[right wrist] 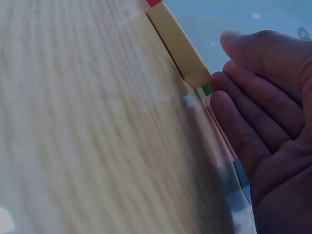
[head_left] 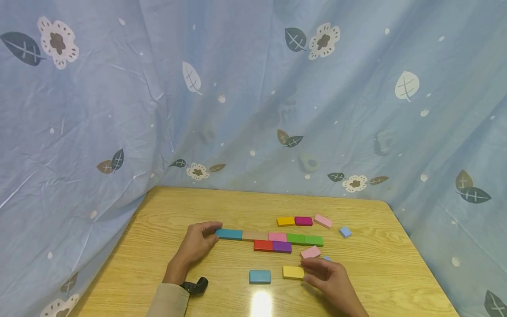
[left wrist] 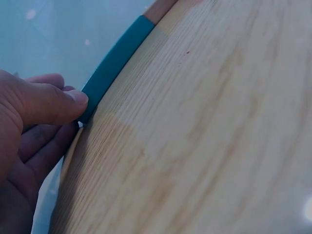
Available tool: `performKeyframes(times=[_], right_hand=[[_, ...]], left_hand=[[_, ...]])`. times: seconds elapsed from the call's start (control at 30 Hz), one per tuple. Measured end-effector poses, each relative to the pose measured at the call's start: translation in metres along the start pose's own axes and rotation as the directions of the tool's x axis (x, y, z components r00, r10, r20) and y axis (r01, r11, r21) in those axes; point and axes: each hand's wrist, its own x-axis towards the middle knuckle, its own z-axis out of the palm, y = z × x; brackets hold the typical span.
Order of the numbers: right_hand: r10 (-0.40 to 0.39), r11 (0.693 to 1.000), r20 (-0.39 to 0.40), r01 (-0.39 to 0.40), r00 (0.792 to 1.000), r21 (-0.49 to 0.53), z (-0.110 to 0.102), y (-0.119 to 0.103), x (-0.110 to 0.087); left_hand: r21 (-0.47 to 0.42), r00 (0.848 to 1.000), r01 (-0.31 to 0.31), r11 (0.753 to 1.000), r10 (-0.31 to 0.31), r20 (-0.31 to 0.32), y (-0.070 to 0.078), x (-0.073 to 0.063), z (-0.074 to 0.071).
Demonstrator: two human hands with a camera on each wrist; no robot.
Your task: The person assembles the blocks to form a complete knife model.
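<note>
At the left end of a row of blocks, my left hand [head_left: 198,242] pinches the end of a long blue block [head_left: 229,234], thumb on its near side in the left wrist view. A tan block [head_left: 255,236], a pink block [head_left: 277,237] and two green blocks [head_left: 314,241] continue that row. A red block [head_left: 263,245] and a purple block [head_left: 282,247] lie along its near side. My right hand [head_left: 330,281] is beside the right end of a yellow block [head_left: 292,272], thumb and fingers apart with nothing gripped between them.
A short blue block [head_left: 259,277] lies left of the yellow one. Behind the row are an orange block [head_left: 285,221], a magenta block [head_left: 303,221], a pink block [head_left: 323,221] and a small blue block [head_left: 345,232]. Another pink block [head_left: 310,252] lies just beyond my right hand.
</note>
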Motion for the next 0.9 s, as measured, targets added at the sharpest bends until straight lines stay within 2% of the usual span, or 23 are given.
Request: performKeyframes(times=[0.2, 0.43, 0.67, 0.9], right_hand=[[0.050, 0.999, 0.016, -0.050, 0.999, -0.011, 0.005, 0.000, 0.002], [0.017, 0.998, -0.022, -0.018, 1.000, -0.052, 0.010, -0.002, 0.000], [0.024, 0.990, -0.086, -0.035, 0.996, -0.135, 0.015, -0.004, 0.002], [-0.025, 0.993, -0.097, 0.013, 0.995, -0.120, 0.025, -0.014, 0.014]], left_hand=[[0.002, 1.000, -0.001, 1.000, 0.001, 0.004, 0.001, -0.001, -0.001], [-0.003, 1.000, -0.002, 1.000, 0.002, 0.006, 0.002, 0.000, -0.001], [-0.008, 1.000, 0.000, 1.000, 0.000, 0.009, 0.001, 0.000, -0.002], [-0.007, 1.000, -0.010, 1.000, 0.010, 0.008, 0.000, 0.000, -0.001]])
